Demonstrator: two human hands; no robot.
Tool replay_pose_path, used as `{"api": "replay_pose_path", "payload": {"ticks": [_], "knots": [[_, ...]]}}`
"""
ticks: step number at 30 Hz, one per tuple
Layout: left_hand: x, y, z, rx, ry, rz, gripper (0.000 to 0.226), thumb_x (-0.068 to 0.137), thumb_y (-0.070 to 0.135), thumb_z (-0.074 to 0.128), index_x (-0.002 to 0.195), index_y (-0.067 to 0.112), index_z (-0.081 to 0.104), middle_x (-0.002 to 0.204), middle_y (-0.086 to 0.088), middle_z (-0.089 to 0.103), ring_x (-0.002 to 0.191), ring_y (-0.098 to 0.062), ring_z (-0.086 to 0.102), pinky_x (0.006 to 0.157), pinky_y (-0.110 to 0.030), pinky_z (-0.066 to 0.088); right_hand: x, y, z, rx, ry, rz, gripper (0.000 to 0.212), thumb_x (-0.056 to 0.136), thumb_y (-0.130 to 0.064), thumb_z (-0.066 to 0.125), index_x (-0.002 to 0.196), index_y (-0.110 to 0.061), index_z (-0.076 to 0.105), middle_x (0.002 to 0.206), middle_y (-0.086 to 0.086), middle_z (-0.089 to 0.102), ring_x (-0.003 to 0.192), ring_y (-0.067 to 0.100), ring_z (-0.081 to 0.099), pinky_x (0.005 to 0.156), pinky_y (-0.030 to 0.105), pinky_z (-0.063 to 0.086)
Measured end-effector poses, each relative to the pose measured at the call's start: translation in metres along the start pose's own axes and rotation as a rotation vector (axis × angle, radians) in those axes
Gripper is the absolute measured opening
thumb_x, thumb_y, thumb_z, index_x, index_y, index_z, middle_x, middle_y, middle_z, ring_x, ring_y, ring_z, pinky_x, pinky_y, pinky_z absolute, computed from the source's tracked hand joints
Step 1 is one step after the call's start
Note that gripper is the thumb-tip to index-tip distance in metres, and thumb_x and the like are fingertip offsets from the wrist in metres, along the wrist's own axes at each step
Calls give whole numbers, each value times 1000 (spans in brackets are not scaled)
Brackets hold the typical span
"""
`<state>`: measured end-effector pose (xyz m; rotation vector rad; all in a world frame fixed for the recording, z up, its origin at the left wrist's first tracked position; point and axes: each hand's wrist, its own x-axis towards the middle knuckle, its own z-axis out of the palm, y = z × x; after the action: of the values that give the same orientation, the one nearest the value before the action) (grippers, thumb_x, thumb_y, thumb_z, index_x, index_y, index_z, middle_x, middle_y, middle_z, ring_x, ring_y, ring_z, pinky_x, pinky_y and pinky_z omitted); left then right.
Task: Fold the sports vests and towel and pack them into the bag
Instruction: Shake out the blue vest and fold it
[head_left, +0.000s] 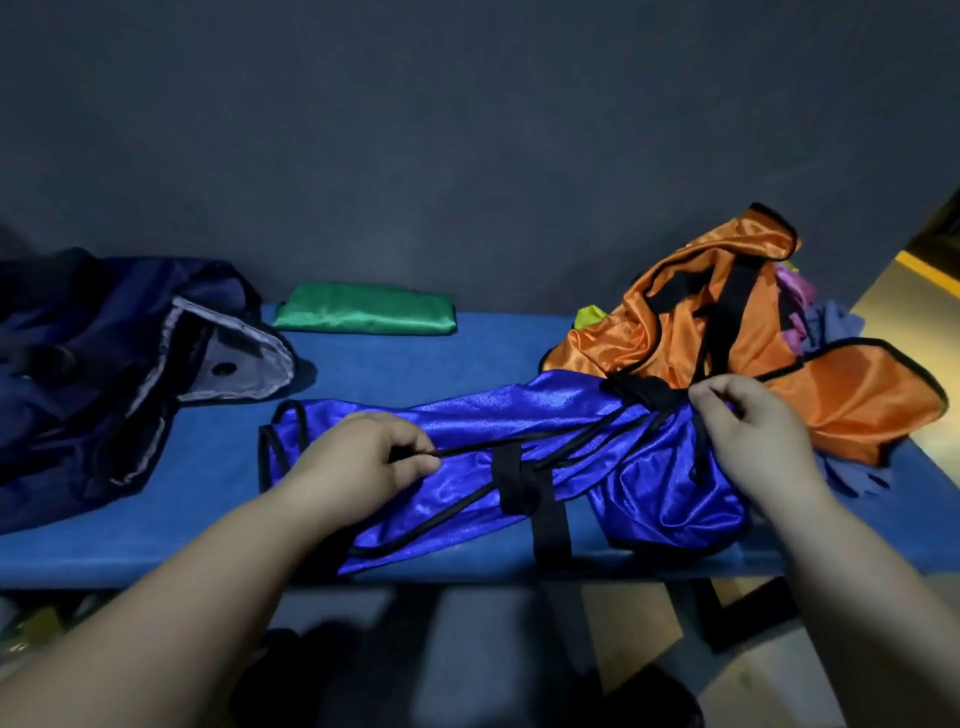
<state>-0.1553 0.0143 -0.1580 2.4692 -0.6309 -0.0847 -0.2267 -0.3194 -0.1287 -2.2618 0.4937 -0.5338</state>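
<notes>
Fingers (413, 440) of the left hand (358, 462) pinched on the black trim (467, 451) of the blue vest (649, 467), bunched across the counter (156, 540); right hand (753, 431) clamped on the trim at the far end, just beside the orange vest (675, 312). Draw apart gently, free the tangled strap (524, 483), smooth flat before folding. Bag (104, 364) lying at left, near the folded green vest (363, 312).

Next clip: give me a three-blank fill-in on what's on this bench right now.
1. The gripped vest, held by the left hand and right hand, is ____.
2. The folded vest at the back of the bench is ____.
3. The bag lies on the bench's ____ end.
Missing: blue; green; left.
</notes>
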Motion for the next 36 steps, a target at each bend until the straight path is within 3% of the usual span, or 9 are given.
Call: {"api": "replay_pose_path", "payload": {"ticks": [4, 8, 15, 20, 23, 27, 30, 33, 36], "knots": [[9, 0, -2, -31, -5, -21, 12, 86, 32, 71, 78, 38, 64, 90, 9, 67, 87, -9, 62, 84, -23, 45, 1, 5, 0, -5, 2, 3, 12, 95, -33, 58, 94, -23, 64, 81, -18, 59, 76, 6, 53, 65, 23, 35], [16, 2, -9, -128, 114, 23, 24, 89, 23, 67, 71, 36, 60, 78, 14, 66, 74, 7, 58, 68, -4, 36, 4, 7, -3, 38, -8, -7, 13, 93, -36, 60, 81, -31, 62, 81, -15, 63, 77, -1, 56, 66, 16, 40], [17, 6, -25, -480, 302, 147, 10, 82, 44, 52, 91, 47, 55, 74, 16, 58, 65, -3, 49, 66, -19, 39, 6, 8, -7, 111, -38, -43, 14, 92, -28, 65, 78, -30, 65, 79, -11, 67, 77, 8, 60, 72, 28, 47], [11, 3, -22, -245, 132, 249, 38, 77, 7, 42, 81, 39, 62, 90, 10, 57, 79, -1, 54, 77, -9, 36, 7, 9, -7, 129, -10, -5, 16, 91, -28, 65, 76, -33, 64, 81, -15, 66, 77, 1, 59, 67, 19, 44], [6, 2, -19, -119, -34, 250, 39, 69, 4, 40, 66, 34, 65, 95, 15, 54, 85, 4, 54, 78, -1, 32, 9, 10, -9, 82, 28, 19, 11, 91, -31, 65, 80, -29, 65, 82, -16, 64, 75, -1, 56, 62, 14, 39], [1, 3, -14, 9, -233, 263, 10, 73, 51, 55, 78, 43, 60, 93, 14, 56, 91, 1, 56, 85, -12, 40, 12, 14, -7, 48, 45, 21, 11, 91, -33, 66, 84, -25, 67, 81, -14, 63, 79, 11, 57, 69, 23, 42], [1, -1, -9, 84, -274, 198, 60, 51, 91, 55, 84, 41, 59, 98, 17, 51, 86, -3, 55, 80, -21, 45, 13, 16, -4, 57, 50, 29, 11, 90, -33, 67, 86, -23, 69, 84, -12, 65, 87, 16, 60, 79, 30, 46], [5, -3, -4, 55, -210, 207, 26, 68, 54, 79, 73, 42, 57, 93, 13, 54, 85, -1, 55, 84, -28, 45, 13, 15, -4, 60, 51, 35, 11, 90, -34, 67, 86, -24, 69, 84, -12, 65, 89, 18, 61, 81, 31, 47], [9, -6, -4, 28, -175, 209, 30, 82, 25, 76, 70, 43, 56, 88, 12, 56, 86, 1, 54, 84, -25, 43, 12, 16, -5, 67, 48, 41, 10, 89, -34, 67, 83, -26, 69, 84, -9, 67, 89, 20, 63, 84, 37, 51]]}}
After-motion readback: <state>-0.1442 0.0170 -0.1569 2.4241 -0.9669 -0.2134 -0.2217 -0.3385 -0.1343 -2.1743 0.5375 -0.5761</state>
